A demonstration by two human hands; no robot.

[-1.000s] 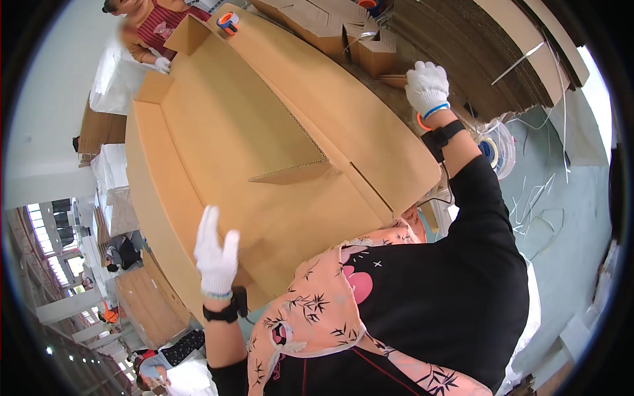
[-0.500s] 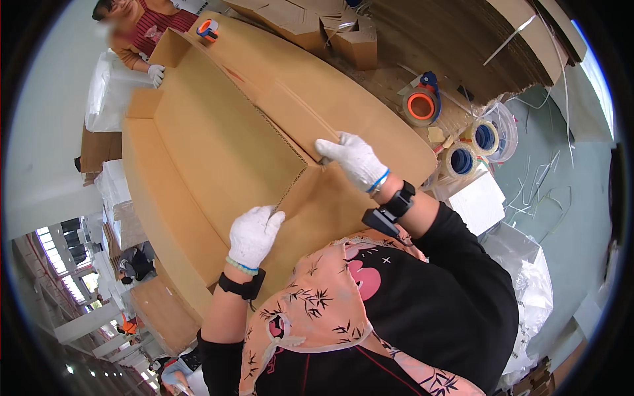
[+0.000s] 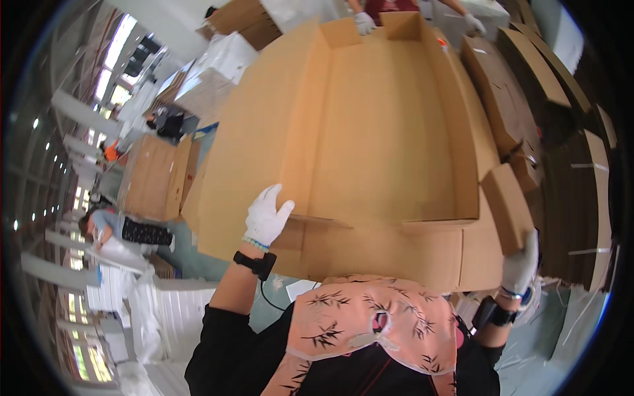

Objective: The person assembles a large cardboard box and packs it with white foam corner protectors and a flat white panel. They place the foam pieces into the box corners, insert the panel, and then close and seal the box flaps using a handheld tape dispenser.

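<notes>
A large brown cardboard box (image 3: pixel 386 138) lies spread in front of me, its side walls partly raised. My left hand (image 3: pixel 267 216), in a white knit glove, is over the box's left near part, thumb and fingers apart, holding nothing. At the near right, my right hand (image 3: pixel 520 264), gloved too, is at the lower end of a raised cardboard flap (image 3: pixel 508 206). Its fingers lie along the flap's edge and are partly hidden. At the far end, a co-worker's gloved hand (image 3: pixel 364 23) touches the box, and their other gloved hand (image 3: pixel 474 25) is farther right.
Stacked flat cardboard (image 3: pixel 574 204) stands close on the right, with long folded cardboard (image 3: pixel 492 92) beyond the box's right side. White wrapped bundles (image 3: pixel 221 63) stand at the far left. Another person (image 3: pixel 125 228) bends over white material at left. White foam sheets (image 3: pixel 185 323) lie near my left arm.
The view has turned, so the box now runs straight away from me. My left hand has left the cardboard edge it held. My right hand has moved from the box corner to the right-hand flap.
</notes>
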